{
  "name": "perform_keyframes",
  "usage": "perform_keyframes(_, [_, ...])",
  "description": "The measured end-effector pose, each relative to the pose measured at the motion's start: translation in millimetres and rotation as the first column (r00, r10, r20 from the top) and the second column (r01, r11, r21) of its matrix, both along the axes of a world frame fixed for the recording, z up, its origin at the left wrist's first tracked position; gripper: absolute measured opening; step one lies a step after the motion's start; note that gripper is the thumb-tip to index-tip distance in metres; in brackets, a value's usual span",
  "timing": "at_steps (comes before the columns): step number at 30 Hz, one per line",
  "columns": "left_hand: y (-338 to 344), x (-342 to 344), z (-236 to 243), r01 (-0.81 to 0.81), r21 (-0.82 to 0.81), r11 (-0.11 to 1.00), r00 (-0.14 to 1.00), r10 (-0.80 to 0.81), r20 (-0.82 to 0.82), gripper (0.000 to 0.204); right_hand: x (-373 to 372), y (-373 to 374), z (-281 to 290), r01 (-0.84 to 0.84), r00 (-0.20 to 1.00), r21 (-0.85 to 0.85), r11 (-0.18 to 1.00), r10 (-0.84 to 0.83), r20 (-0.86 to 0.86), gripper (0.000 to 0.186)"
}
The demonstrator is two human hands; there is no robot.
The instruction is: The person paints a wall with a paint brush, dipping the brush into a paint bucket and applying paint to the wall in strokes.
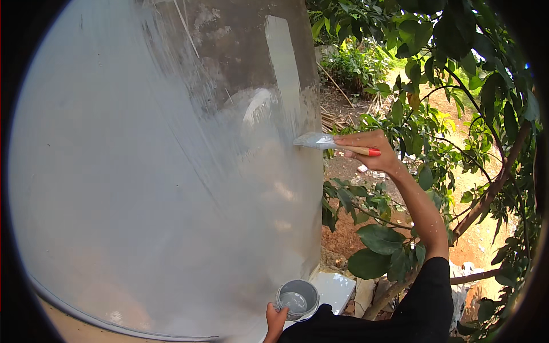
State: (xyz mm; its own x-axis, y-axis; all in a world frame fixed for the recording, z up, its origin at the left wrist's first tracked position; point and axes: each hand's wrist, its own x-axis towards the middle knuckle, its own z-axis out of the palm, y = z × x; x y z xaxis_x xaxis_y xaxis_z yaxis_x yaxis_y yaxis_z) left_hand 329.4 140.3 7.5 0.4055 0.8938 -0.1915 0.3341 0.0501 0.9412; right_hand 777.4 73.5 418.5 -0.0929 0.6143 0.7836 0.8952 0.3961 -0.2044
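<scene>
My right hand is closed round a paintbrush with a wooden, red-tipped handle. Its pale, paint-covered bristles touch the wall near the right edge. Grey-white paint coats most of that wall, while a brown-grey patch with streaks shows at the top. A fresh pale stripe runs down through this patch above the brush. Low in the view, my left hand grips the rim of a small grey bucket with some pale paint inside.
Leafy branches and a slanting trunk stand close to my right arm. Behind them lies sunlit bare earth with scattered debris. A white flat slab is beside the bucket, at the foot of the wall.
</scene>
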Motion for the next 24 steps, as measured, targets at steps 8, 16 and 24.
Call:
perform_keyframes(8, [-7,33,25,0.003,-0.027,1.0,0.998,-0.002,0.062,0.024,17,50,104,0.027,0.995,0.539,0.842,-0.075,0.068,0.035])
perform_keyframes(16, [-14,46,10,-0.077,-0.145,0.986,0.996,0.083,0.036,0.029,10,12,-61,-0.09,0.986,-0.02,0.996,0.092,0.137,0.039])
perform_keyframes(24, [-12,62,9,-0.029,-0.076,0.997,0.999,0.032,0.04,0.028,11,30,74,-0.11,0.97,-0.234,0.966,0.156,0.188,0.03])
